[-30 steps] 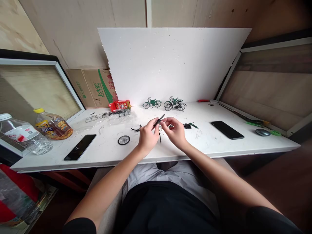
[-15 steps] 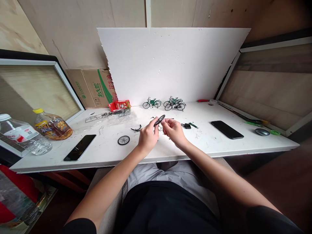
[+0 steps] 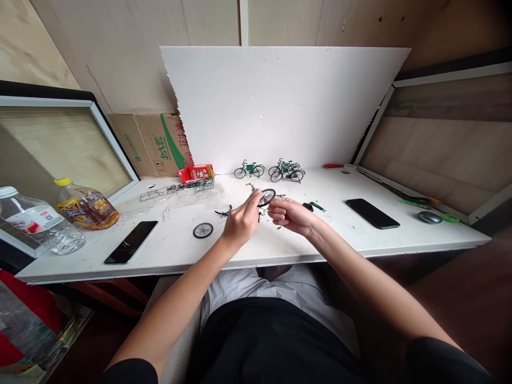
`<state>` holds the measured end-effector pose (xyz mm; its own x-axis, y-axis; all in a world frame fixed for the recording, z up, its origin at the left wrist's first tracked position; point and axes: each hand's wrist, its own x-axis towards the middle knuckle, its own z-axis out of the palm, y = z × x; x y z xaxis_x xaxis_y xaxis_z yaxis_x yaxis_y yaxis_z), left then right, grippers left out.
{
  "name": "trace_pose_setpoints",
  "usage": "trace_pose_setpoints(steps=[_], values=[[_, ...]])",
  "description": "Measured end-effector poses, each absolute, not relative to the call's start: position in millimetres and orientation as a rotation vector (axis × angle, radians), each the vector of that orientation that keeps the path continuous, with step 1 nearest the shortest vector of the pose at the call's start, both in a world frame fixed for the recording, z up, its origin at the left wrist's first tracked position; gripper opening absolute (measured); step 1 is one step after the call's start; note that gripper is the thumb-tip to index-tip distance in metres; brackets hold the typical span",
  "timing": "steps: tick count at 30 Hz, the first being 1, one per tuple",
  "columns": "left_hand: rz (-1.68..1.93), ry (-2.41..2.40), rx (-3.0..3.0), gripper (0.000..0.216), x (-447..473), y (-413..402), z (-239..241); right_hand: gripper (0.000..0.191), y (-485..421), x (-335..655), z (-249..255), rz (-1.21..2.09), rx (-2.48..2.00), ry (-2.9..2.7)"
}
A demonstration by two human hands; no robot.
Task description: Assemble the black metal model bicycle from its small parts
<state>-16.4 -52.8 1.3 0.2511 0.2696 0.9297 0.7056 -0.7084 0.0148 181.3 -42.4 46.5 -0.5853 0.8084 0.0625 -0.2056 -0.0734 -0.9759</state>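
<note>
While the left hand (image 3: 241,218) pinches a small black wheel (image 3: 268,197) by its left rim, the right hand (image 3: 293,216) sits just beside the wheel's right edge. Left: thumb and fingers closed on the rim, no slack showing. Right: fingers curled in, nearly a loose fist, tips at the wheel; cannot tell whether they touch it or pinch something tiny.

Step in hand, my reading: fingertip work on this one wheel, the left steadying, the right working or checking at the edge. Next move would call for a firm left pinch, the hub left uncovered, and light, exact right fingertips; thin spokes would likely suffer from a squeeze.

Wheel's place: between the hands, apparently held over the middle of the desk (image 3: 328,234), far of the person's lap. Face tipped up and toward the near side, spokes readable. Being round, it has no true long axis; seen aslant, its longer spread runs from near left to far right. Axle line goes through the face, so roughly up and nearward.

About it: a spare wheel (image 3: 203,230) flat to the left; a curved black part (image 3: 223,212) just left of the left hand; a green part (image 3: 317,205) to the right; toy bicycles (image 3: 288,172) standing on the far side.
</note>
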Motion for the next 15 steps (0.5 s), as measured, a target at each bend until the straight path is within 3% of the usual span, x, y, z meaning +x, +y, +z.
trace_pose_setpoints(steps=[2,6,8,11,15], values=[[-1.533,-0.999,-2.148,0.048,-14,-53,0,0.045,-44,179,44,1.467,-0.758,-1.588],[-1.794,-1.219,-2.24,0.034,-7,-52,-5,0.028,-46,174,34,0.467,-0.905,-1.867],[-1.909,-1.27,-2.279,0.031,-4,-52,-7,0.024,-44,174,28,0.139,-0.92,-1.928],[-1.996,-1.303,-2.303,0.03,-1,-54,-5,0.025,-40,174,22,-0.032,-0.932,-1.968],[-1.93,-1.286,-2.284,0.03,-1,-58,-2,0.027,-40,173,19,-0.009,-0.957,-1.939]])
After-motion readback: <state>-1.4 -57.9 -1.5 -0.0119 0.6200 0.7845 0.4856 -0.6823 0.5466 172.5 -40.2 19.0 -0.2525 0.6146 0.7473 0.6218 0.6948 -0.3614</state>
